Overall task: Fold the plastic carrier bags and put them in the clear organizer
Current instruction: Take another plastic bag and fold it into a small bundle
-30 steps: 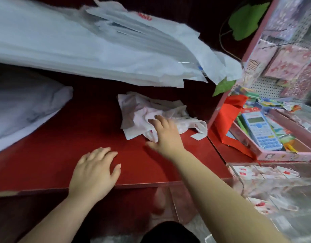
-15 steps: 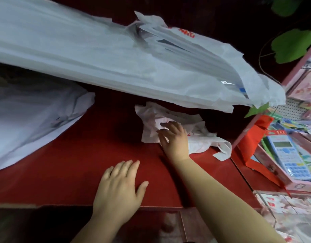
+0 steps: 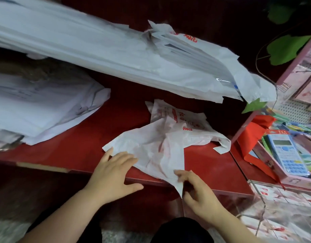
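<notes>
A crumpled white carrier bag with red print (image 3: 156,146) lies spread on the red counter (image 3: 77,142), its near corner hanging over the front edge. My left hand (image 3: 112,171) rests flat with straight fingers on the bag's near left part. My right hand (image 3: 196,192) pinches the bag's near corner at the counter's edge. A second crumpled bag (image 3: 170,113) lies just behind it. A clear organizer (image 3: 277,223) with glassy walls stands at the lower right, below the counter.
A long stack of white bags (image 3: 116,55) overhangs the counter at the back. Another flat white pile (image 3: 39,106) lies at the left. At the right stands a pink tray (image 3: 295,179) holding a blue calculator (image 3: 286,153) and a red cloth (image 3: 253,137).
My right hand has pulled one bag from the crumpled pile toward the counter's front edge. My left hand has moved forward onto the bag.
</notes>
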`<state>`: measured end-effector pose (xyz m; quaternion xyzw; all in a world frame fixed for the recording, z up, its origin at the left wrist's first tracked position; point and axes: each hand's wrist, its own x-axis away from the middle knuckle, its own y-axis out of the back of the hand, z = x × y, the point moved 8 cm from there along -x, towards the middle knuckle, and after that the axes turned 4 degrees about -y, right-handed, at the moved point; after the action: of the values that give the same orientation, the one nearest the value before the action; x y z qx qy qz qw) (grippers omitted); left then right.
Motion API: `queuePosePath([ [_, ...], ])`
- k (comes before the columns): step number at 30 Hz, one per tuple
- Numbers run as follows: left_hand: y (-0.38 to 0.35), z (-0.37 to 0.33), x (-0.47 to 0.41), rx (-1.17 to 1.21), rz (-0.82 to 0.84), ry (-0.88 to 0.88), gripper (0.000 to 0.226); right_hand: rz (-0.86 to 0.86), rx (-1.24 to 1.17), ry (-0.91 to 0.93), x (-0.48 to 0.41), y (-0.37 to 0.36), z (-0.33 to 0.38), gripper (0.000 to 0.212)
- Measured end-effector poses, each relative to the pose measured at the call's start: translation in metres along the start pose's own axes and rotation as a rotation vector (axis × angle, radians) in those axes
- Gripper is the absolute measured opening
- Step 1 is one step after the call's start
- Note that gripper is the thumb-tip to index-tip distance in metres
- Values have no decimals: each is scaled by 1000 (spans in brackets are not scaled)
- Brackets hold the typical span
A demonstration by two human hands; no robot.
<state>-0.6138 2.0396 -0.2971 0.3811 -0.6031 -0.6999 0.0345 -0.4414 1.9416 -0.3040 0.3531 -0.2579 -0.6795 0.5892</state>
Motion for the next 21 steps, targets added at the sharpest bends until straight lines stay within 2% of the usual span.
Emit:
queuePosePath([
  [2,5,0,8,-38,-50,-68,61,39,197,26,5,-6,-1,61],
  [4,9,-1,16,6,-79,-111,60,-56,374,124,4,-5,6,67],
  [7,23,0,27,58,-174,-154,22,-210,448,259,-5,0,19,44],
  [9,25,6,31,87,-198,-138,36,-258,396,310,-9,4,22,28],
  [13,34,23,37,58,-208,-114,36,-322,388,392,-1,10,15,20],
  [17,37,44,39,133,-218,-69,34,-287,465,359,3,13,2,67],
  [18,39,45,40,143,-211,-77,36,-307,476,364,5,15,1,71],
  [20,43,39,39,134,-191,-113,53,-339,475,378,10,18,2,59],
  [21,45,37,39,133,-190,-132,58,-367,470,391,12,21,3,42],
])
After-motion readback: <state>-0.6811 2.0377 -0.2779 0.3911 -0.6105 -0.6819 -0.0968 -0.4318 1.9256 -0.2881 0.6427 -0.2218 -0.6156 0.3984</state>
